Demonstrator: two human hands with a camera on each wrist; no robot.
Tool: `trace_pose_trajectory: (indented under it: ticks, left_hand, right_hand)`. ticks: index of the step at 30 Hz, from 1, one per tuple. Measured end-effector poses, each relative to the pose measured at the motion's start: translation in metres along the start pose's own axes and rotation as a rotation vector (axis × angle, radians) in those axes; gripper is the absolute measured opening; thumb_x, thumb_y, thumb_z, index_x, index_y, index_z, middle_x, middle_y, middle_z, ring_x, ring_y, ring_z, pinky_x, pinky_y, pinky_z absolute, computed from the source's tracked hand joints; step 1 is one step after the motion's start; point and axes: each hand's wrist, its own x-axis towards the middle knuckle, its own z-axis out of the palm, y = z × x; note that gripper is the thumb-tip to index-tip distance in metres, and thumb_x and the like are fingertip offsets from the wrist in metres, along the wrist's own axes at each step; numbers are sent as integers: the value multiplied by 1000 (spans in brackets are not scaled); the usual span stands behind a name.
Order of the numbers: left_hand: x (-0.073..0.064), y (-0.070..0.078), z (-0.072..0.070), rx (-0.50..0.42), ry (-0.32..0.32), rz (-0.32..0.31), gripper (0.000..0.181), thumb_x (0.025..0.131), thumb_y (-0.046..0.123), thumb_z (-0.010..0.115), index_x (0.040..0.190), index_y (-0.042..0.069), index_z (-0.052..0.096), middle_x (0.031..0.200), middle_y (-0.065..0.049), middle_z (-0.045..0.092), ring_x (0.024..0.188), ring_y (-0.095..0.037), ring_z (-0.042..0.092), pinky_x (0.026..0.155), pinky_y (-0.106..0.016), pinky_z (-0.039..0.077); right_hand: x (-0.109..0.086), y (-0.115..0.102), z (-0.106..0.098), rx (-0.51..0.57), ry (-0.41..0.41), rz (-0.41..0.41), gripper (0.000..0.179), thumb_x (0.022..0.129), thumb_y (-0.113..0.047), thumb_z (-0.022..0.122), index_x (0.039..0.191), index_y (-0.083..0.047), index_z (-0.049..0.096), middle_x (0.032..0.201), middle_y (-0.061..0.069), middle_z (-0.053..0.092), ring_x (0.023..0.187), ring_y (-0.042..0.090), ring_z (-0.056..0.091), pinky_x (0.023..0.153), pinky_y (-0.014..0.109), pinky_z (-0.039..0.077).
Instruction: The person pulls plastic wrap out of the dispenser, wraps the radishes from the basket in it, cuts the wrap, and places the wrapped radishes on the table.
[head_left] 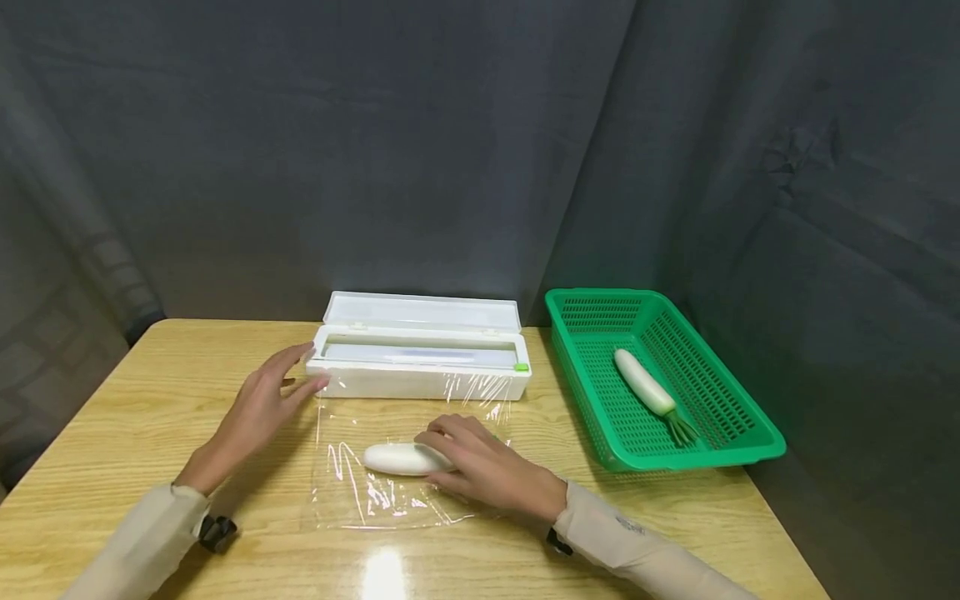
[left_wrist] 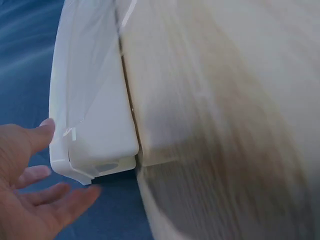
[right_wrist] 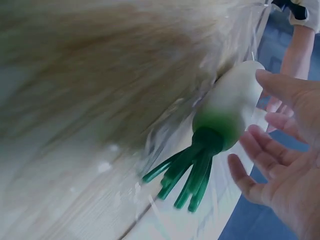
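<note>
A white radish (head_left: 397, 459) with a green top and stubby green stems (right_wrist: 190, 170) lies crosswise on a sheet of clear cling film (head_left: 360, 500). Over its stem end is my right hand (head_left: 480, 462), thumb and fingers loosely curved at either side; firm contact is not plain. The film runs out of a white cling film dispenser (head_left: 420, 383), its lid raised at the back and a green slider (head_left: 521, 367) at the right. My left hand (head_left: 266, 408) is at the dispenser's left end, thumb against its edge (left_wrist: 60, 130) and fingers spread.
To the right stands a green plastic basket (head_left: 592, 408) holding another white radish (head_left: 643, 383) with green stems. Everything stands on a wooden table (head_left: 187, 367). Dark cloth (head_left: 450, 150) hangs behind and along the right side.
</note>
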Motion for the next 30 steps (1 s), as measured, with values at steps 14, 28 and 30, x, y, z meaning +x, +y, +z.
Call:
trace_pose_trajectory:
  ticks: [14, 28, 30]
  left_hand:
    - [-25, 25, 1, 96, -13, 421, 42, 93, 27, 79, 131, 12, 70, 132, -7, 68, 123, -29, 61, 104, -45, 42]
    - [-51, 40, 1, -86, -367, 474, 22, 85, 29, 88, 101, 30, 73, 97, 21, 66, 87, 2, 59, 79, -13, 46]
    - [-54, 42, 0, -118, -425, 451, 21, 84, 34, 87, 99, 32, 72, 94, 21, 65, 83, 4, 56, 74, -13, 46]
  right_hand:
    - [-25, 5, -3, -62, 37, -111, 32, 98, -37, 75, 120, -15, 67, 111, -5, 62, 98, 9, 57, 91, 28, 49]
    - [-35, 9, -6, -14, -83, -117, 39, 98, -47, 72, 119, -15, 65, 101, -6, 59, 88, 4, 48, 82, 24, 49]
    - [-36, 9, -7, -16, -86, -122, 39, 97, -47, 73, 117, -15, 64, 101, -6, 58, 87, 4, 46, 80, 22, 48]
